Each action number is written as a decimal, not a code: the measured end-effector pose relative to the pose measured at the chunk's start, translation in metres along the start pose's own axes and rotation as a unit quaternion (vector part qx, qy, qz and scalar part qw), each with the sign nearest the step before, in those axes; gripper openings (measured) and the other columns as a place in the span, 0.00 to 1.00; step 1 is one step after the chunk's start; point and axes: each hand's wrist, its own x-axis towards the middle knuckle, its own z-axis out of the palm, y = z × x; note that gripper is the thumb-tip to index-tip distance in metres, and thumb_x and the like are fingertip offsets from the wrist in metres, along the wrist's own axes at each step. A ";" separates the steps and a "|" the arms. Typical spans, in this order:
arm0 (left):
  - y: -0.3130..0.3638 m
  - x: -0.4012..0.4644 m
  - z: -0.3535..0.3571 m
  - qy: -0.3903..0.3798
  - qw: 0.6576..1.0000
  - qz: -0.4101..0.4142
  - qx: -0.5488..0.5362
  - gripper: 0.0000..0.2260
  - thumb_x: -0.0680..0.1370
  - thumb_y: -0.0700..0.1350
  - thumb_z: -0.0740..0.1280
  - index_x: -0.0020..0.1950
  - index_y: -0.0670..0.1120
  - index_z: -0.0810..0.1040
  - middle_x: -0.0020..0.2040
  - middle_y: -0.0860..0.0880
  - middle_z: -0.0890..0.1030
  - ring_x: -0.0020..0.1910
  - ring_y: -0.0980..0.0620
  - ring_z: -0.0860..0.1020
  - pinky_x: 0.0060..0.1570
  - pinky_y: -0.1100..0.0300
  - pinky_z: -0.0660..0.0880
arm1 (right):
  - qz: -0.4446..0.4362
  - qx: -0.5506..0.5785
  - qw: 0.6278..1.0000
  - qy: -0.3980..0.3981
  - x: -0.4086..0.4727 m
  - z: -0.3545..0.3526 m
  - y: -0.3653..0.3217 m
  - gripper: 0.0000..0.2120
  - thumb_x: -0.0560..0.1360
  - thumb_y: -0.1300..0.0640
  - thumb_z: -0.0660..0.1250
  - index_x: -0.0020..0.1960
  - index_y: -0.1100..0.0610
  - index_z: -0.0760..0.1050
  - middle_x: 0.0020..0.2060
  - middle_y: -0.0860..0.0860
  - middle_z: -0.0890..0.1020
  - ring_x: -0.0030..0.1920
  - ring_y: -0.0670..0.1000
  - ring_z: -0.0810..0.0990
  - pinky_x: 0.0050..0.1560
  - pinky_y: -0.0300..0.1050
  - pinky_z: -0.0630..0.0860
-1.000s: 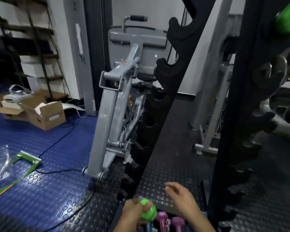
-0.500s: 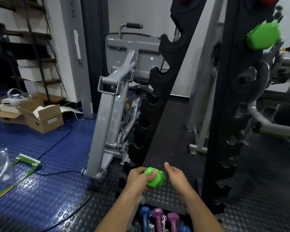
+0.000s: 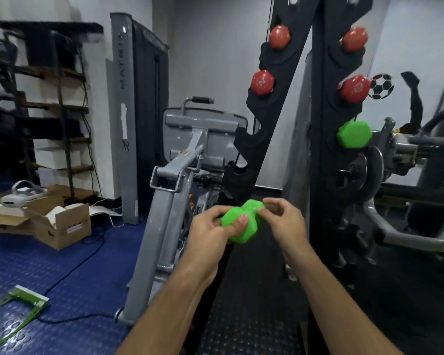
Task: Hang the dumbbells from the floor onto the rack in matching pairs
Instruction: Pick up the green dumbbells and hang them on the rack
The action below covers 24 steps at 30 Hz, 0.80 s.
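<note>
both hands hold one green dumbbell [image 3: 241, 221] in the air in front of the rack [image 3: 264, 103]. left hand [image 3: 210, 234]: fingers curled round the near head of the dumbbell, thumb pressed on its face. right hand [image 3: 285, 224]: fingertips pinch the far head, remaining fingers loosely bent. the dumbbell lies tilted, its far head higher and toward the right hand.

above and to the right of the right hand, a second green dumbbell [image 3: 354, 134] sits on the right post of the rack. above it hang two red dumbbells, the lower one [image 3: 354, 88] marked with a number and the upper one [image 3: 354, 39] near the top of the post. their opposite heads show on the left post, above the left hand. empty notches on the left post lie just above and behind the held dumbbell.

left of the left hand stands a grey machine [image 3: 169, 201]; further left, an open cardboard box [image 3: 59, 226] rests on the blue floor [image 3: 62, 278].
</note>
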 end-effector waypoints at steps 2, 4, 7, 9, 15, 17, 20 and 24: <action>0.024 0.001 0.007 0.016 1.000 0.026 -0.009 0.12 0.74 0.37 0.75 0.56 0.37 0.81 0.51 0.36 0.85 0.47 0.45 0.83 0.53 0.49 0.79 | 0.007 0.036 0.999 0.002 0.017 -0.003 -0.022 0.08 0.75 0.55 0.73 0.53 0.51 0.84 0.45 0.49 0.87 0.48 0.48 0.86 0.58 0.51 0.82; 0.045 0.003 0.013 0.034 0.998 0.043 -0.031 0.14 0.73 0.38 0.75 0.57 0.38 0.81 0.52 0.37 0.86 0.50 0.43 0.84 0.57 0.47 0.79 | 0.012 0.058 0.998 0.002 0.034 -0.006 -0.043 0.09 0.78 0.53 0.69 0.56 0.51 0.83 0.48 0.49 0.87 0.51 0.49 0.86 0.61 0.55 0.81; 0.071 0.008 0.021 0.056 0.995 0.074 -0.044 0.14 0.74 0.39 0.75 0.58 0.39 0.80 0.50 0.41 0.86 0.53 0.43 0.84 0.58 0.48 0.80 | -0.009 0.039 0.999 0.009 0.054 -0.008 -0.076 0.19 0.81 0.53 0.65 0.70 0.56 0.77 0.62 0.51 0.83 0.62 0.51 0.81 0.68 0.56 0.76; 0.086 0.015 0.026 0.080 0.991 0.103 -0.036 0.12 0.75 0.40 0.75 0.57 0.41 0.81 0.48 0.44 0.86 0.50 0.45 0.85 0.55 0.48 0.81 | -0.011 0.012 1.000 0.007 0.066 -0.008 -0.094 0.23 0.82 0.53 0.63 0.75 0.58 0.71 0.64 0.52 0.81 0.63 0.52 0.80 0.69 0.55 0.74; 0.116 0.066 0.036 0.144 0.974 0.175 0.032 0.13 0.74 0.45 0.78 0.56 0.47 0.81 0.48 0.51 0.84 0.47 0.53 0.83 0.48 0.59 0.82 | 0.013 0.009 0.999 -0.043 0.082 -0.006 -0.112 0.10 0.83 0.51 0.60 0.48 0.50 0.79 0.40 0.47 0.78 0.42 0.48 0.76 0.48 0.48 0.75; 0.124 0.095 0.038 0.160 0.971 0.175 0.043 0.15 0.73 0.46 0.78 0.58 0.45 0.81 0.49 0.50 0.84 0.49 0.52 0.84 0.52 0.54 0.83 | 0.010 0.026 0.998 -0.060 0.085 -0.005 -0.111 0.14 0.83 0.49 0.59 0.60 0.53 0.80 0.51 0.45 0.81 0.55 0.48 0.79 0.63 0.52 0.77; 0.131 0.134 0.043 0.168 0.966 0.175 0.084 0.18 0.73 0.47 0.79 0.59 0.44 0.81 0.52 0.48 0.84 0.51 0.50 0.83 0.54 0.52 0.83 | 0.007 0.017 0.998 -0.066 0.083 -0.006 -0.111 0.19 0.83 0.47 0.59 0.69 0.55 0.77 0.54 0.43 0.81 0.59 0.48 0.79 0.67 0.54 0.75; 0.125 0.171 0.050 0.150 0.965 0.179 0.121 0.18 0.74 0.47 0.78 0.61 0.43 0.81 0.54 0.47 0.83 0.52 0.50 0.82 0.53 0.54 0.83 | -0.002 0.001 0.998 -0.061 0.081 -0.006 -0.109 0.23 0.82 0.44 0.58 0.72 0.54 0.75 0.65 0.47 0.80 0.66 0.49 0.78 0.69 0.55 0.74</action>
